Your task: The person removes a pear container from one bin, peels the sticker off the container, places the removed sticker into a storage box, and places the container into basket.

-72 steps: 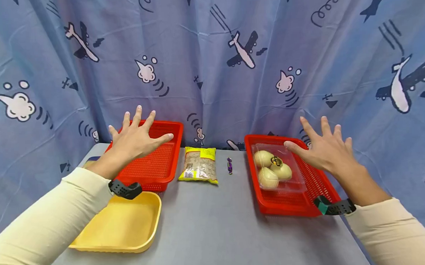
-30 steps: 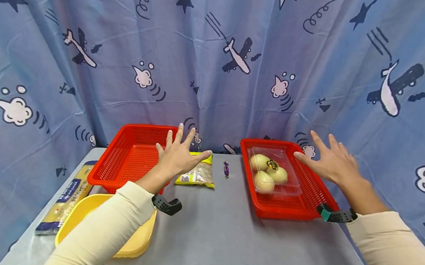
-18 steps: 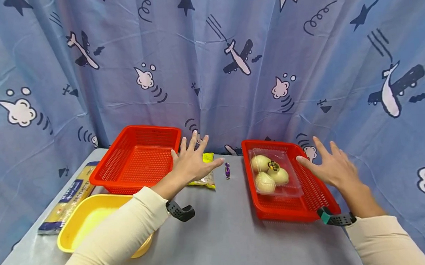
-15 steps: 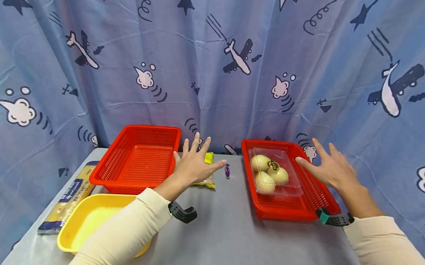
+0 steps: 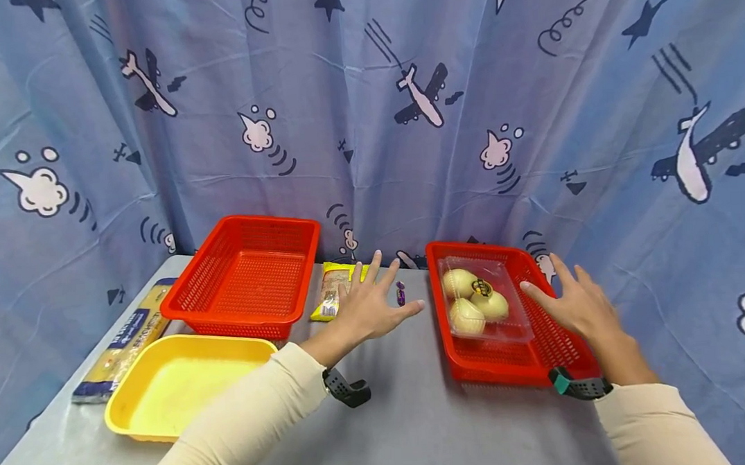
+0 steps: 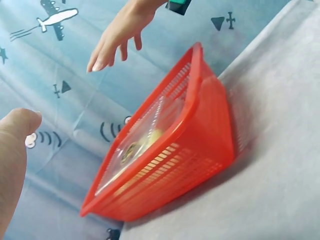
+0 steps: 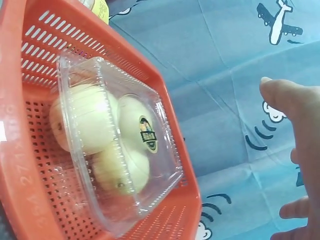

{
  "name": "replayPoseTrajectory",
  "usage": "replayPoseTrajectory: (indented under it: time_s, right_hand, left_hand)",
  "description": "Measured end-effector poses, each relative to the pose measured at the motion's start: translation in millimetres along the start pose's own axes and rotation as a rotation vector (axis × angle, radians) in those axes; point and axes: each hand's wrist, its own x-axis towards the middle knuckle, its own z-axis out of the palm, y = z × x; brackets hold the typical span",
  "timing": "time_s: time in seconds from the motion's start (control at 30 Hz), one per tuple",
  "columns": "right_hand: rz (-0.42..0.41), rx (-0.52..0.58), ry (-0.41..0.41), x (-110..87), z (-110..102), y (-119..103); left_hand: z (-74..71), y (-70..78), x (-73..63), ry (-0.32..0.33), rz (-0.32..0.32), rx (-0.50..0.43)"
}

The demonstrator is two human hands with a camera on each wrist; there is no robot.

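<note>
My left hand (image 5: 371,305) hovers over the middle of the table with its fingers spread and holds nothing. It partly hides a yellow-edged plastic bag (image 5: 333,293) of brownish food pieces. Just beyond the thumb lies a small purple-wrapped candy (image 5: 401,294). My right hand (image 5: 578,307), also empty and with fingers extended, is over the outer side of the right red basket (image 5: 497,374). Inside that basket sits a clear plastic clamshell box (image 7: 165,142) with pale yellow round fruits (image 7: 90,117) and a dark oval sticker.
At the back left stands another red basket (image 5: 250,279) with nothing in it. In front of it is a yellow tray (image 5: 173,387), partly behind the left sleeve. A long blue-and-yellow packet (image 5: 127,340) lies along the left edge. A patterned curtain (image 5: 368,122) hangs behind.
My left hand has moved right, from over the left red basket to in front of the bag and near the candy. The right hand has lowered slightly. No object has been moved.
</note>
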Motion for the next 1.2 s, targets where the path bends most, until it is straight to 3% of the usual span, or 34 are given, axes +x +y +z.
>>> replayPoseTrajectory:
  time_s: [0.13, 0.4, 1.2]
  right_hand:
    - [0.003, 0.001, -0.006, 0.6, 8, 4]
    - [0.032, 0.019, -0.041, 1.6, 17, 10]
    - [-0.032, 0.097, -0.019, 11.8, 44, 30]
  left_hand:
    - [14.8, 5.4, -2.7, 0.0, 0.01, -0.047]
    - [40.8, 12.1, -9.2, -0.04, 0.041, -0.052]
    - [86.7, 37.4, -12.4, -0.111, 0.083, -0.07]
